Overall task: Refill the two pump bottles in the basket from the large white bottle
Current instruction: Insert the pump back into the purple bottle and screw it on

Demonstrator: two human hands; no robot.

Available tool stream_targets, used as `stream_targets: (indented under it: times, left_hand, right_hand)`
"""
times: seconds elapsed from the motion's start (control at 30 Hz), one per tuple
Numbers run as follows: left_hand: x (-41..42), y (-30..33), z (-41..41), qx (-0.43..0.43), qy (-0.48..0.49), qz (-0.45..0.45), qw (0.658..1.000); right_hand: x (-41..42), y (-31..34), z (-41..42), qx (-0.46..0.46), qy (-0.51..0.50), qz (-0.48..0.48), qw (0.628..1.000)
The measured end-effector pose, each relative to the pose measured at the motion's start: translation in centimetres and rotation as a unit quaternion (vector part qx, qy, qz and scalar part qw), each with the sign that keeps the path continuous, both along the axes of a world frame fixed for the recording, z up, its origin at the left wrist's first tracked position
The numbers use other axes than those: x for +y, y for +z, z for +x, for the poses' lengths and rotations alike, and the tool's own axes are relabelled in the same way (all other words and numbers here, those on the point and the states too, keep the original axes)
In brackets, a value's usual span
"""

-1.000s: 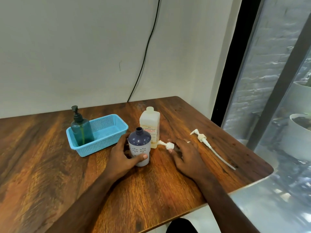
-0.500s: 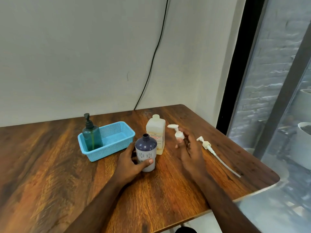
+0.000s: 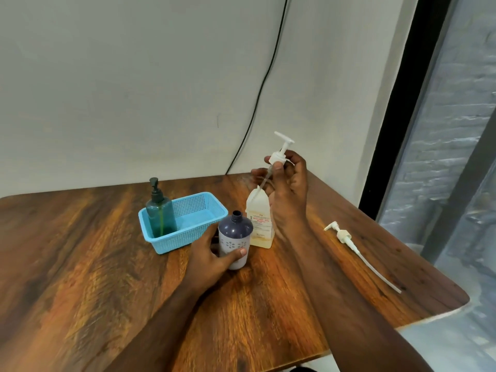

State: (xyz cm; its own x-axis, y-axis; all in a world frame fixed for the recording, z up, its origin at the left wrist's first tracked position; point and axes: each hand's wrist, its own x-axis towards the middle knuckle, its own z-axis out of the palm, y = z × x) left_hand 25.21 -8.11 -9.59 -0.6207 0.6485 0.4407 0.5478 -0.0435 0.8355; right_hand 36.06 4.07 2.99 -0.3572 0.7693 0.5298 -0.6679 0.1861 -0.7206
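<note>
My left hand grips the purple pump bottle, which stands uncapped on the table just right of the blue basket. My right hand is raised and pinches a white pump head by its collar, its tube hanging down over the large white bottle. That white bottle stands open behind the purple one. A green pump bottle with its dark pump on stands in the basket's left end.
A second white pump head with a long tube lies on the wooden table to the right. The table's right edge borders a window. A black cable runs down the wall behind.
My right hand picked the pump head up from the table and lifted it high above the white bottle. My left hand kept hold of the purple bottle.
</note>
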Motion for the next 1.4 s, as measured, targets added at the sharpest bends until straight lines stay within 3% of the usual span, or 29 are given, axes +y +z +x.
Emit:
stream_targets:
  times: [0.27, 0.47, 0.67, 1.2, 1.4]
  left_hand:
    - [-0.6, 0.5, -0.9, 0.009, 0.026, -0.001, 1.000]
    - [-0.5, 0.3, -1.4, 0.007, 0.040, 0.025, 0.999]
    - [-0.5, 0.1, -2.2, 0.011, 0.050, 0.033, 0.998]
    - [-0.7, -0.3, -3.3, -0.046, 0.025, 0.025, 0.998]
    - [-0.7, -0.2, -3.2, -0.041, 0.019, 0.023, 0.999]
  right_hand:
    - [-1.4, 0.4, -2.0, -0.040, 0.029, 0.036, 0.998]
    - [-1.4, -2.0, -2.6, -0.181, 0.059, 0.061, 0.980]
    - [-0.8, -3.8, -2.6, -0.346, 0.019, 0.148, 0.926]
    - [-0.7, -4.3, -4.4, -0.377, 0.031, 0.181, 0.908]
    - [-1.5, -4.2, -5.0, -0.365, -0.053, 0.166, 0.915]
